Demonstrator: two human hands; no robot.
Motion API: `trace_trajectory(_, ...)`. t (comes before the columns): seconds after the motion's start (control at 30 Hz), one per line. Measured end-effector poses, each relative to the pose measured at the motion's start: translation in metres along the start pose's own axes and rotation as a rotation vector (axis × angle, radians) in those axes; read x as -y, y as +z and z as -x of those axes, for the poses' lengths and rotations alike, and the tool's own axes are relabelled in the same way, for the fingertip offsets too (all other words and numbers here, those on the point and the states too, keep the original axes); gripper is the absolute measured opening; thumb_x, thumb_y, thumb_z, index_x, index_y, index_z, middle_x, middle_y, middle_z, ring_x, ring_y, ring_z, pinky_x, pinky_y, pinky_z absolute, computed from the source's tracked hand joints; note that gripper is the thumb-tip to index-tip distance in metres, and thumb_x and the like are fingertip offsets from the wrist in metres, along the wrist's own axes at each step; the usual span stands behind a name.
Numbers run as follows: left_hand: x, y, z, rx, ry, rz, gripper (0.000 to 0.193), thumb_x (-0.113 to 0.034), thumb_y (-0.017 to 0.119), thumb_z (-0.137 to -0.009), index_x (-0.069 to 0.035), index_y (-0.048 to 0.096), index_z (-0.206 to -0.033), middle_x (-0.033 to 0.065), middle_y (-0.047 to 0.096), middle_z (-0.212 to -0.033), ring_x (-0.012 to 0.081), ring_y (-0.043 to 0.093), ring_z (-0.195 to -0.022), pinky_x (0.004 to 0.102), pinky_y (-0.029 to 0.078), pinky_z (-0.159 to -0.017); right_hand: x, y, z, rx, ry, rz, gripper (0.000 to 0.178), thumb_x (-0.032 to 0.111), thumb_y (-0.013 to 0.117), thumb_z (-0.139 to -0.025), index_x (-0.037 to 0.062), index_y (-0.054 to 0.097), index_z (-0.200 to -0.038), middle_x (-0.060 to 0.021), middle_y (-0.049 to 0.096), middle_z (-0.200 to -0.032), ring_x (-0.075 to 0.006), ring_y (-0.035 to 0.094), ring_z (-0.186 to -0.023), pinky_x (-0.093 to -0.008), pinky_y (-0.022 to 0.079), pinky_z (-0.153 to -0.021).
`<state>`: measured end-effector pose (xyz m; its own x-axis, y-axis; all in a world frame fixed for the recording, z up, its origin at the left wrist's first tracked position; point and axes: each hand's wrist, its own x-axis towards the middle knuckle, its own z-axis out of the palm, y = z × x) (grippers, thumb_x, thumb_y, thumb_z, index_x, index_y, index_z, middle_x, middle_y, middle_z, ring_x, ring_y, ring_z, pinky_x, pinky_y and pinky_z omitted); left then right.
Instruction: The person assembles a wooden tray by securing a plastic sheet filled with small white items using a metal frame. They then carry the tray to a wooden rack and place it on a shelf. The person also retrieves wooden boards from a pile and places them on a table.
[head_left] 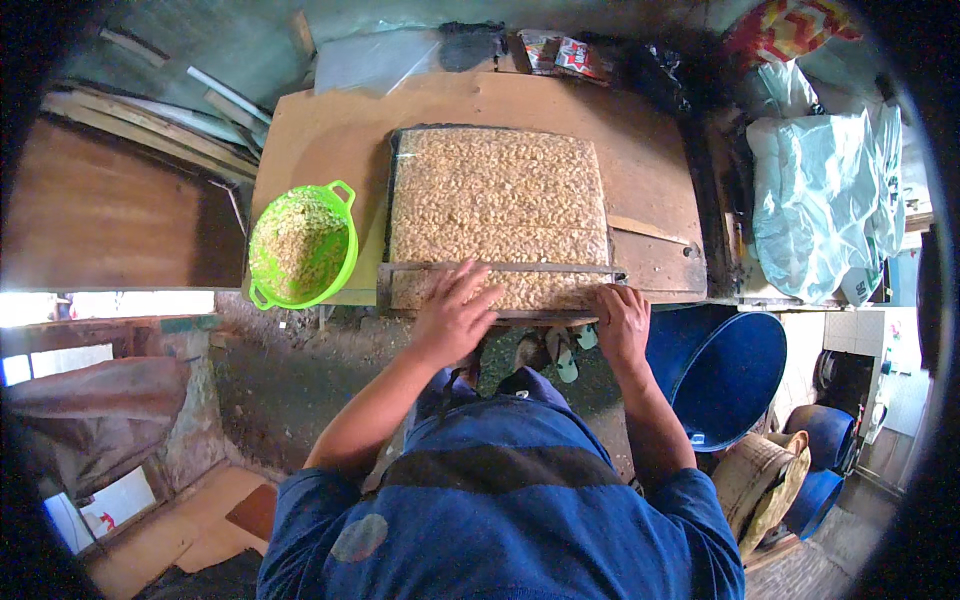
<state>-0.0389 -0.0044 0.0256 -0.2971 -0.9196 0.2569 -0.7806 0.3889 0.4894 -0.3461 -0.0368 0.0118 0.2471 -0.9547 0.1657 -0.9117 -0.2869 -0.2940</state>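
left hand (458, 312): fingers open and spread, tips at the dark flat bar (545, 268).
right hand (624, 318): fingers curled at the slab's near right corner, by the bar's end; cannot tell whether they grip anything.
bean slab (500, 190): pale, rectangular, mostly beyond both hands' fingers, on the wooden tabletop (650, 150).
bar: lies across the slab, between the two hands' fingers.
lime-green colander (353, 240): holds pale bits, left of the left fingers.
blue drum (735, 370): right of the right fingers, below tabletop level.

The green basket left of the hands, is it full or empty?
Partly full: pale pieces lie heaped inside the green basket, but its green inside shows at the lower right.
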Motion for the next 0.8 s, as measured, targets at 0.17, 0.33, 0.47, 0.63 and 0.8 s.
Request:
trace_trajectory(0.17,-0.011,0.025,-0.007,0.193,0.079,-0.02,0.049,-0.044,0.06,-0.089,-0.025,0.057,-0.134,0.0088,0.038,-0.151,0.0324,0.029,-0.142,0.0527,0.013,-0.118,0.001,-0.01,0.0,0.006,0.016,0.024,0.032,0.007,0.061,-0.076,0.0091,0.064,-0.107,-0.009,0.062,-0.107,-0.0315,0.055,-0.103,-0.0422,0.043,-0.088)
trace_trajectory(0.33,-0.006,0.02,-0.006,0.269,0.131,-0.032,0.054,-0.049,0.061,-0.087,-0.029,0.054,-0.137,0.0082,0.036,-0.153,0.0326,0.026,-0.144,0.0519,0.01,-0.119,0.004,-0.025,0.017,-0.014,0.148,-0.212,0.023,0.017,0.065,-0.084,0.0056,0.066,-0.104,-0.0124,0.063,-0.106,-0.0339,0.059,-0.098,-0.0433,0.046,-0.086)
trace_trajectory(0.47,-0.007,0.02,-0.008,0.306,0.127,-0.03,0.054,-0.05,0.061,-0.087,-0.03,0.055,-0.136,0.0076,0.04,-0.151,0.0332,0.026,-0.144,0.0513,0.011,-0.119,0.014,-0.048,0.061,0.425,0.395,-0.838,0.034,0.03,0.066,-0.089,0.0034,0.067,-0.11,-0.0138,0.066,-0.107,-0.0298,0.062,-0.103,-0.0404,0.047,-0.093)
trace_trajectory(0.63,-0.008,0.02,-0.012,0.316,0.126,-0.054,0.055,-0.049,0.06,-0.087,-0.027,0.055,-0.137,0.0075,0.042,-0.15,0.0333,0.028,-0.143,0.0516,0.012,-0.118,0.009,-0.054,0.098,0.94,0.408,-1.213,0.048,0.043,0.066,-0.09,0.0033,0.067,-0.116,-0.0159,0.069,-0.109,-0.026,0.061,-0.11,-0.0379,0.047,-0.096)
trace_trajectory(0.8,-0.01,0.023,-0.011,0.324,0.123,-0.056,0.056,-0.047,0.061,-0.088,-0.023,0.054,-0.138,0.007,0.041,-0.15,0.0334,0.028,-0.143,0.0519,0.012,-0.118,-0.004,-0.055,0.08,0.449,0.322,-0.633,0.037,0.029,0.07,-0.086,0.0038,0.066,-0.113,-0.0183,0.066,-0.108,-0.0359,0.062,-0.104,-0.0416,0.05,-0.09)
